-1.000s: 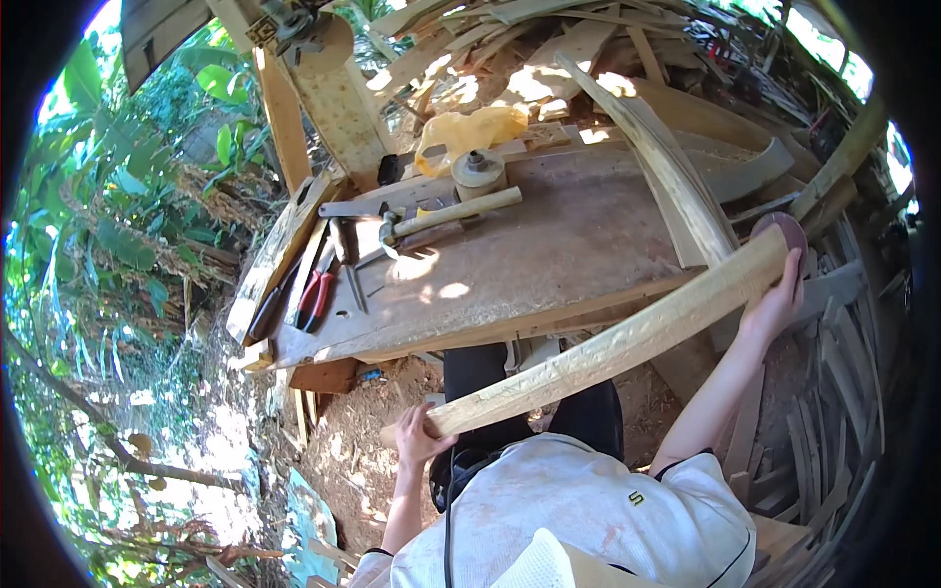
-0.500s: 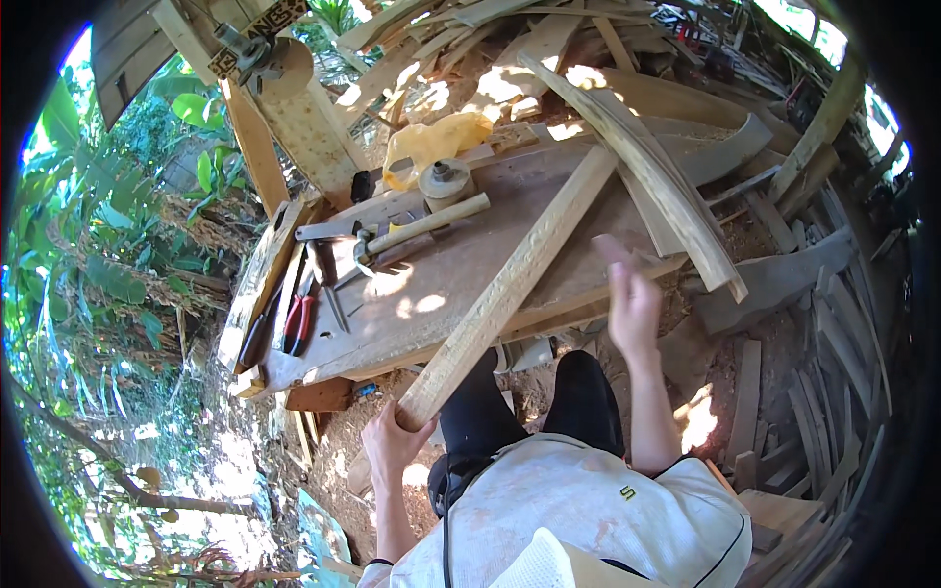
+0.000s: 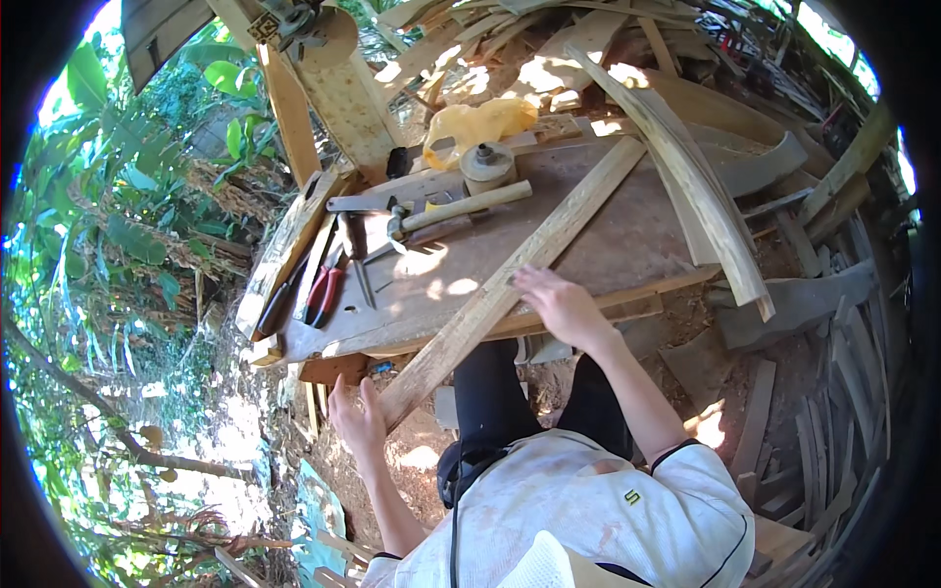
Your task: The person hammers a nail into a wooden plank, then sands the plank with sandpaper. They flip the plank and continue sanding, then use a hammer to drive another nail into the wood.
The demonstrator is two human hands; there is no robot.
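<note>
- Since half a second ago, the long wooden plank (image 3: 510,284) has settled flatter across the workbench (image 3: 627,235), and the right hand (image 3: 561,306) has dropped from the air onto it; a second ago that hand held the plank's far end up off to the right.
- Workbench: a worn board top, sun-dappled, with a heap of curved wooden offcuts (image 3: 686,186) lying over its right side and behind it.
- Plank: it runs diagonally from the far right of the bench top down past the near edge, its lower end sticking out over bare soil.
- Right hand: palm down on the plank near the bench's front edge, fingers spread and loose, pressing rather than gripping.
- Left hand (image 3: 358,421): just beside the plank's lower end, fingers open and extended; I cannot tell whether it touches the wood.
- Yellow plastic bag (image 3: 480,122): crumpled at the back of the bench.
- Hammer (image 3: 456,211): lying left of the plank, wooden handle pointing right.
- Round spool (image 3: 487,162): just behind the hammer.
- Red-handled pliers (image 3: 323,289): near the bench's left edge.
</note>
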